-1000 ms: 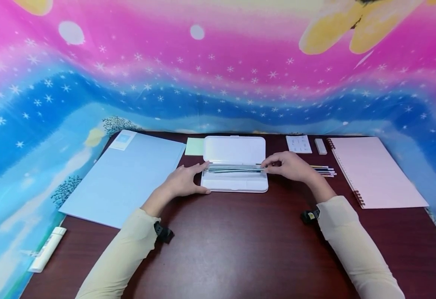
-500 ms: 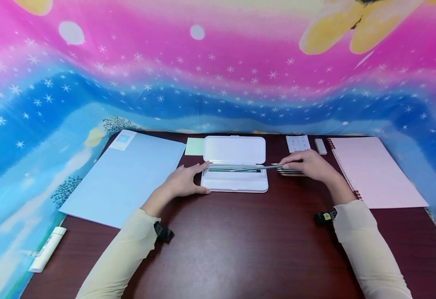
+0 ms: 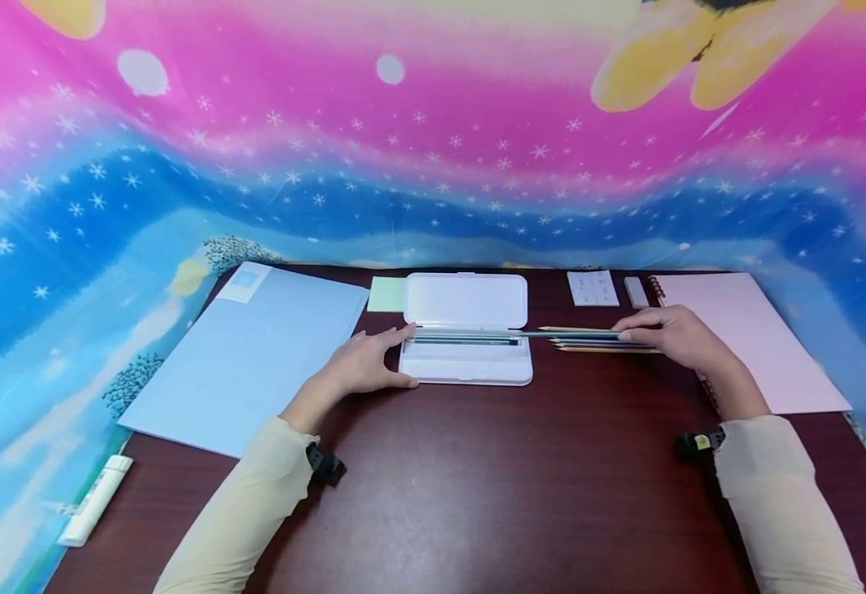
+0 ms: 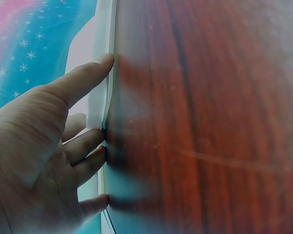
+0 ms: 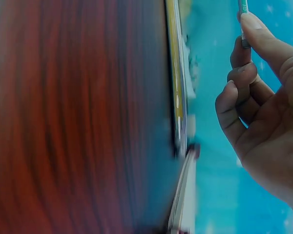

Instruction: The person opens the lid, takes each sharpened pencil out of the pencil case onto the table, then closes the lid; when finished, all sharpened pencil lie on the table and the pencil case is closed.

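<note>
A white pencil case [image 3: 470, 373] lies with its lid raised at the back of the table, dark green pencils [image 3: 463, 339] along its rear part. My left hand [image 3: 362, 360] holds its left end, thumb at the front edge and index finger toward the hinge. In the left wrist view the thumb [image 4: 83, 80] presses the case's front side. Between thumb and fingertips, my right hand [image 3: 674, 334] pinches a green pencil [image 5: 243, 24] by its end, the other end pointing left to the case. Under that pencil, several loose pencils [image 3: 604, 350] lie on the table.
A blue folder [image 3: 247, 355] lies left, a white tube [image 3: 95, 502] near the left edge. Green sticky notes [image 3: 386, 294] sit beside the lid. To the right are a printed paper slip [image 3: 592, 288], an eraser [image 3: 636, 292] and a pink spiral notebook [image 3: 760, 342].
My right hand has drawn the green pencil out of the case and moved right with it, over the loose pencils. My left hand has stayed on the case.
</note>
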Tool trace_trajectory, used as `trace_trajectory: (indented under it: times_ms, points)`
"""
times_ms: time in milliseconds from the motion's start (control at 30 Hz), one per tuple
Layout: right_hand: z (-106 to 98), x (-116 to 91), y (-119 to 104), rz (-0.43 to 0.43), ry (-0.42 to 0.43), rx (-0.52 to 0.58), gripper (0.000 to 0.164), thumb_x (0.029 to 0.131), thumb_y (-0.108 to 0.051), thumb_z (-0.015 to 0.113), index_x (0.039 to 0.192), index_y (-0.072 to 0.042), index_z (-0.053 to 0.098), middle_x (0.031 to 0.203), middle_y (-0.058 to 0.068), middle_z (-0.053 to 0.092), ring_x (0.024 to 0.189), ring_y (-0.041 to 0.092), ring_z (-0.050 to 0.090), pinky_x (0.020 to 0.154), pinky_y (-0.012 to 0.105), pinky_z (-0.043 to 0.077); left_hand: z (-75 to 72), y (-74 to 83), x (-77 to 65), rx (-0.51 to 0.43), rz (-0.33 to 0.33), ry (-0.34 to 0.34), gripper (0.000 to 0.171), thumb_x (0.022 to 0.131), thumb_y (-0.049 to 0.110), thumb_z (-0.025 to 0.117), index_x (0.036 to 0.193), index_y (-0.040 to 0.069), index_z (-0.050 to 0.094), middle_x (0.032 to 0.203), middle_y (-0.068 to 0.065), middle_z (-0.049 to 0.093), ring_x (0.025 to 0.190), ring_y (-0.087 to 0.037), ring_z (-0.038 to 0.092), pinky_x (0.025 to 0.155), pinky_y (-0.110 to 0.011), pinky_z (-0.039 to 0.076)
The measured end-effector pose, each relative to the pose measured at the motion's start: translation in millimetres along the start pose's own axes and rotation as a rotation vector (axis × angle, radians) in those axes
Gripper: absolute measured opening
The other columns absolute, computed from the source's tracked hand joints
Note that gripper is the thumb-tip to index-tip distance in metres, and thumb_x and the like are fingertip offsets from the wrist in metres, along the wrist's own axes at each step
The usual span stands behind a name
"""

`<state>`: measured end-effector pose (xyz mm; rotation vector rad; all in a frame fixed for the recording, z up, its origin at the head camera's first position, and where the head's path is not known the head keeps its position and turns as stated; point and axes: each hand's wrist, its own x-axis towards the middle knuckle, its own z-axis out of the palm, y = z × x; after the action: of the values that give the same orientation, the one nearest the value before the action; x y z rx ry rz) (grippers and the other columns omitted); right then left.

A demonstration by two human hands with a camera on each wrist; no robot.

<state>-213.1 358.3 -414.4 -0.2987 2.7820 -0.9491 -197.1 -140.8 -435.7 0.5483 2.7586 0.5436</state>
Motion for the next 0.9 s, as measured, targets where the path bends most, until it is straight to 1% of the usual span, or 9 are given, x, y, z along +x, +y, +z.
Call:
trace_trajectory:
  times_ms: [67, 167, 267, 433, 500, 600, 700, 767, 900]
  points:
    - [-5, -5, 6, 0.04, -0.003, -0.003, 0.034, 0.101, -0.04, 0.063, 0.118, -0.015, 0.077, 0.126, 0.013, 0.071, 0.116, 0.025, 0.06, 0.09, 0.033, 0.05, -0.3, 0.5, -0.5, -0.002, -0.003, -0.004, 0.096, 0.084, 0.056, 0.077, 0.161, 0.029, 0.028, 0.161, -0.012, 0.04, 0.148, -0.031, 0.041, 0.127, -0.055, 0.021]
    - [-10, -9, 17, 0.095, -0.006, -0.007, 0.038, 0.1, -0.043, 0.062, 0.12, -0.014, 0.077, 0.127, 0.014, 0.07, 0.11, 0.019, 0.058, 0.086, 0.031, 0.05, -0.5, 0.7, -0.8, -0.001, -0.002, -0.002, 0.096, 0.084, 0.056, 0.077, 0.161, 0.029, 0.028, 0.161, -0.012, 0.041, 0.148, -0.032, 0.042, 0.127, -0.056, 0.021]
    - [-14, -14, 27, 0.145, -0.026, 0.001, 0.044, 0.1, -0.046, 0.061, 0.124, -0.012, 0.074, 0.133, 0.018, 0.066, 0.11, 0.022, 0.055, 0.084, 0.033, 0.049, -0.4, 0.6, -1.4, -0.002, 0.0, -0.002, 0.095, 0.084, 0.055, 0.077, 0.161, 0.028, 0.029, 0.161, -0.013, 0.041, 0.147, -0.033, 0.042, 0.126, -0.057, 0.022]
    - [-18, -20, 38, 0.184, -0.045, 0.034, 0.05, 0.099, -0.049, 0.062, 0.128, -0.009, 0.072, 0.141, 0.024, 0.059, 0.132, 0.043, 0.049, 0.101, 0.054, 0.049, 0.9, -0.8, -0.7, -0.001, -0.003, -0.001, 0.095, 0.083, 0.055, 0.077, 0.161, 0.029, 0.029, 0.161, -0.011, 0.041, 0.147, -0.032, 0.043, 0.127, -0.056, 0.021]
    - [-18, -21, 40, 0.187, -0.046, 0.036, 0.049, 0.098, -0.048, 0.063, 0.127, -0.01, 0.072, 0.141, 0.025, 0.06, 0.138, 0.045, 0.045, 0.105, 0.058, 0.047, 1.3, -1.3, 0.4, -0.001, -0.003, 0.0, 0.095, 0.083, 0.056, 0.077, 0.161, 0.03, 0.029, 0.161, -0.01, 0.041, 0.147, -0.031, 0.043, 0.127, -0.055, 0.021]
    - [-19, -22, 42, 0.189, -0.04, 0.018, 0.047, 0.097, -0.048, 0.065, 0.125, -0.011, 0.074, 0.139, 0.024, 0.062, 0.123, 0.034, 0.056, 0.09, 0.042, 0.054, 1.6, -1.8, 1.8, 0.002, -0.001, 0.002, 0.095, 0.083, 0.056, 0.077, 0.161, 0.03, 0.029, 0.161, -0.01, 0.041, 0.147, -0.031, 0.043, 0.127, -0.055, 0.022]
    - [-18, -22, 44, 0.189, -0.036, 0.002, 0.045, 0.096, -0.048, 0.066, 0.123, -0.013, 0.076, 0.136, 0.023, 0.064, 0.099, 0.024, 0.055, 0.068, 0.034, 0.047, 1.2, -1.3, 1.3, 0.006, 0.0, 0.003, 0.095, 0.083, 0.056, 0.077, 0.161, 0.029, 0.029, 0.161, -0.011, 0.041, 0.147, -0.032, 0.044, 0.126, -0.056, 0.022]
    - [-18, -22, 45, 0.182, -0.035, -0.003, 0.045, 0.096, -0.048, 0.066, 0.122, -0.013, 0.076, 0.135, 0.023, 0.065, 0.103, 0.026, 0.057, 0.074, 0.036, 0.051, 1.0, -0.9, 1.0, 0.007, -0.002, 0.005, 0.095, 0.083, 0.056, 0.077, 0.161, 0.029, 0.029, 0.161, -0.011, 0.041, 0.147, -0.032, 0.044, 0.126, -0.056, 0.022]
    - [-19, -24, 48, 0.196, -0.038, 0.02, 0.043, 0.095, -0.047, 0.068, 0.119, -0.013, 0.078, 0.135, 0.023, 0.065, 0.128, 0.043, 0.053, 0.099, 0.056, 0.049, 1.3, -0.8, 0.3, 0.009, 0.005, 0.008, 0.095, 0.083, 0.055, 0.077, 0.161, 0.028, 0.03, 0.161, -0.013, 0.042, 0.146, -0.033, 0.044, 0.126, -0.057, 0.022]
